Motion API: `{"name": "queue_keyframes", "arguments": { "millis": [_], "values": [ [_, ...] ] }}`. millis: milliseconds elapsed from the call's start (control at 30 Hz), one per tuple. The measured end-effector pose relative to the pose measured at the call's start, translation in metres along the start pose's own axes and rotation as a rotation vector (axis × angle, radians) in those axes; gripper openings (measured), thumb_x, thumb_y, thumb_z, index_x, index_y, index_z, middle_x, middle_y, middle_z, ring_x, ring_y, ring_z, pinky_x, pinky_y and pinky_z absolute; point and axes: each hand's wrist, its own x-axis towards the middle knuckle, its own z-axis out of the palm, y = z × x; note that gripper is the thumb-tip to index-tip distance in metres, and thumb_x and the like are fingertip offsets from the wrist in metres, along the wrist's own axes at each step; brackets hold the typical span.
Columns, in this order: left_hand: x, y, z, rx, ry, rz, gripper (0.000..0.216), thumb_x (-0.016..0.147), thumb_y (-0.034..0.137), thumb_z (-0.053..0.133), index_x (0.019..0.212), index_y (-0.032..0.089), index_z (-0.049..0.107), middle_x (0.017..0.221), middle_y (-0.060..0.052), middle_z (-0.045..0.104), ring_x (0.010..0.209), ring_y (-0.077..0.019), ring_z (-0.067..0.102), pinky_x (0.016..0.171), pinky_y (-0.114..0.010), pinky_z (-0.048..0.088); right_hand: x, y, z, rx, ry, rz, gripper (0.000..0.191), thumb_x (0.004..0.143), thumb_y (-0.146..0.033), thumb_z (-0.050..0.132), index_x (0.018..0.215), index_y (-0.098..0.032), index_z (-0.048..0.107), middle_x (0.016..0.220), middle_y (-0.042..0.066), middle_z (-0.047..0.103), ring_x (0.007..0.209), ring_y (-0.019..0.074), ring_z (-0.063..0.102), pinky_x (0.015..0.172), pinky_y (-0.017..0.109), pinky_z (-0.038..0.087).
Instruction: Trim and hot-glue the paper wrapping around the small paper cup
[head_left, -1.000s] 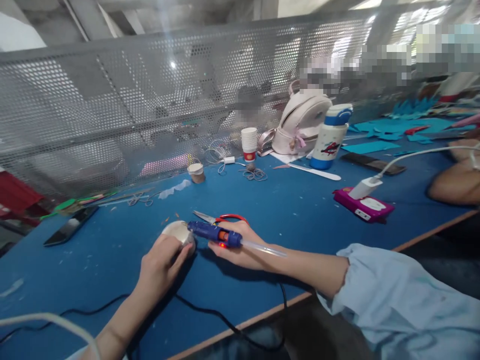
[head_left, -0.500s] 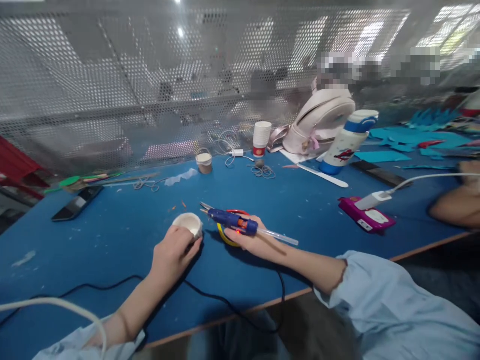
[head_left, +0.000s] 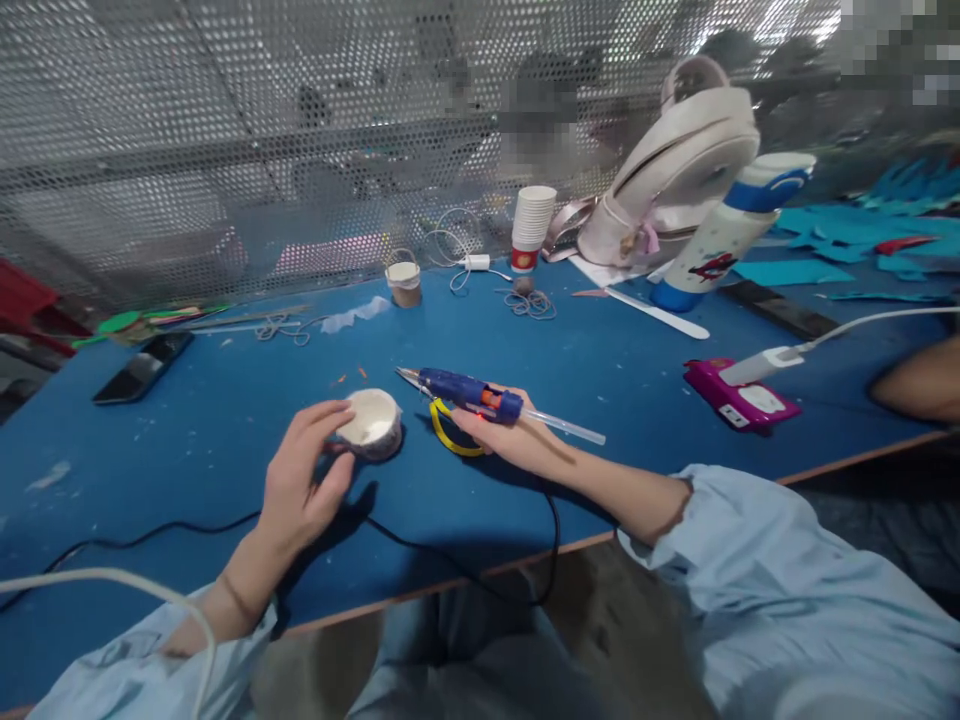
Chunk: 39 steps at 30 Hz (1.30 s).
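My right hand (head_left: 514, 435) is wrapped round a dark blue hot glue gun (head_left: 469, 393), its nozzle pointing left and a clear glue stick (head_left: 566, 427) poking out at the rear. A small red light glows on it. Below the gun shows the yellow handle loop of scissors (head_left: 452, 438); I cannot tell whether they are held or lie on the table. My left hand (head_left: 304, 475) is open at the left side of a small, low white cup (head_left: 379, 440), fingers at its rim and thumb apart from it. The cup stands upright.
On the blue table (head_left: 225, 450) lie a phone (head_left: 142, 368), a string-handled small cup (head_left: 403, 285), stacked paper cups (head_left: 533, 228), string (head_left: 531, 303), a bottle (head_left: 724, 240), a backpack (head_left: 675, 170) and a magenta device (head_left: 742, 398). A black cable (head_left: 435, 590) crosses the front edge. Another person's arm (head_left: 919, 385) rests right.
My left hand has loosened its grip on the small cup and drawn back left, fingers spreading. My right hand still holds the glue gun. The camera view has tilted down.
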Motion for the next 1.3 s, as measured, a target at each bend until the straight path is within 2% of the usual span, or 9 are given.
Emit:
{"name": "queue_keyframes", "arguments": {
  "millis": [200,367,500,567,633,733,900,1067,1300],
  "values": [
    [-0.002,-0.007,-0.026,0.19,0.373,-0.215,0.032,0.098,0.029,0.041,0.074,0.02,0.06,0.074,0.0,0.062,0.068,-0.0145,0.061,0.068,-0.032,0.049,0.002,0.003,-0.001,0.002,0.026,-0.02,0.027,0.082,-0.042,0.063,0.071,-0.019,0.056,0.056,-0.004,0.051,0.056,0.0127,0.049,0.055,0.026,0.039],
    [-0.002,-0.021,-0.049,0.398,0.226,-0.289,0.039,0.096,0.034,0.045,0.062,0.02,0.056,0.058,0.004,0.053,0.058,-0.012,0.051,0.061,-0.029,0.038,0.003,0.003,-0.001,0.022,0.018,-0.02,0.026,0.082,-0.041,0.064,0.071,-0.019,0.055,0.056,-0.004,0.051,0.057,0.0133,0.05,0.056,0.026,0.04],
    [-0.002,-0.04,-0.054,0.442,0.016,-0.168,0.024,0.091,0.038,0.053,0.072,0.022,0.056,0.064,0.002,0.057,0.057,-0.0142,0.054,0.053,-0.028,0.041,0.003,0.002,0.0,0.03,0.021,-0.015,0.026,0.081,-0.042,0.064,0.072,-0.019,0.056,0.056,-0.004,0.052,0.057,0.0135,0.05,0.056,0.026,0.04],
    [-0.001,-0.044,-0.052,0.35,-0.084,-0.056,0.019,0.089,0.034,0.054,0.102,0.022,0.06,0.099,-0.006,0.067,0.088,-0.0216,0.067,0.066,-0.031,0.054,0.003,0.002,0.001,0.028,0.02,-0.014,0.026,0.081,-0.042,0.064,0.072,-0.018,0.056,0.056,-0.004,0.052,0.057,0.0133,0.05,0.056,0.026,0.04],
    [0.001,-0.042,-0.048,0.297,-0.196,0.061,0.039,0.088,0.027,0.053,0.127,0.023,0.051,0.136,-0.013,0.056,0.126,-0.0285,0.055,0.092,-0.043,0.055,0.003,0.003,0.003,0.034,0.025,-0.012,0.026,0.081,-0.042,0.065,0.073,-0.018,0.056,0.056,-0.004,0.052,0.056,0.0131,0.05,0.056,0.026,0.04],
    [0.008,-0.032,-0.041,0.284,-0.332,0.2,0.041,0.087,0.02,0.05,0.128,0.025,0.053,0.145,-0.011,0.052,0.141,-0.029,0.04,0.111,-0.052,0.04,0.003,0.005,0.007,0.029,0.049,-0.024,0.026,0.081,-0.042,0.065,0.074,-0.019,0.056,0.057,-0.004,0.052,0.056,0.0128,0.05,0.057,0.026,0.04],
    [0.029,-0.024,-0.022,0.15,-0.392,0.173,0.022,0.086,0.023,0.049,0.098,0.024,0.067,0.111,-0.008,0.073,0.124,-0.0259,0.059,0.106,-0.046,0.047,0.006,0.0,0.009,-0.014,0.091,-0.018,0.021,0.082,-0.037,0.063,0.076,-0.018,0.058,0.055,-0.005,0.052,0.056,0.0127,0.05,0.061,0.027,0.041],
    [0.041,-0.027,-0.016,-0.028,-0.219,-0.067,0.019,0.083,0.031,0.056,0.092,0.021,0.068,0.103,-0.008,0.074,0.098,-0.0215,0.069,0.088,-0.034,0.055,0.006,-0.012,0.005,0.015,0.018,0.009,0.025,0.083,-0.037,0.061,0.068,-0.018,0.056,0.053,-0.004,0.052,0.052,0.0114,0.049,0.056,0.025,0.04],
    [0.046,-0.018,-0.024,-0.107,-0.189,-0.261,0.018,0.077,0.031,0.057,0.082,0.019,0.068,0.075,-0.001,0.069,0.064,-0.0145,0.061,0.059,-0.023,0.048,-0.004,-0.016,0.004,0.064,-0.15,0.04,0.023,0.082,-0.039,0.062,0.079,-0.017,0.057,0.056,-0.006,0.05,0.047,0.0087,0.043,0.047,0.022,0.035]
  ]
}}
